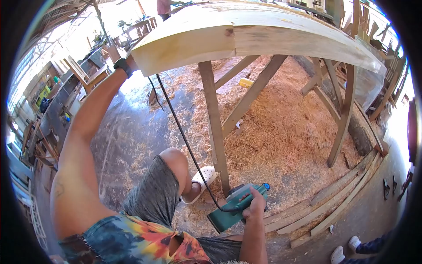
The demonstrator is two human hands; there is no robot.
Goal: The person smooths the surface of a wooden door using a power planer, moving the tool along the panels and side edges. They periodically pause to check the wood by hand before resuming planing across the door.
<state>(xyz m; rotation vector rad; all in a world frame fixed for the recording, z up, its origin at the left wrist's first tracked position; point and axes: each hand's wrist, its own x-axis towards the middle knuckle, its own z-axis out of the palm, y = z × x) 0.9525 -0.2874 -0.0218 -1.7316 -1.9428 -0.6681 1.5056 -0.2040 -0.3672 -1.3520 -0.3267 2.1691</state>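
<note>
My right hand (256, 204) is wrapped round the handle of a green power planer (233, 211), held low beside a wooden leg of the trestle (214, 127). A black cord (180, 127) runs from the planer up toward the underside of a thick wooden slab (184, 46). The slab rests on the trestles, its pale edge facing me. My left arm, with a dark band at the wrist, reaches to the slab's left corner. My left hand (132, 62) is at that corner, its fingers hidden or washed out by glare.
Wood shavings (281, 132) cover the floor below the slab. Long timber strips (338, 202) lie at the lower right, near another person's feet (345, 248). A yellow bottle (246, 82) lies among the shavings. Benches and a wooden chair (88, 75) stand at the left.
</note>
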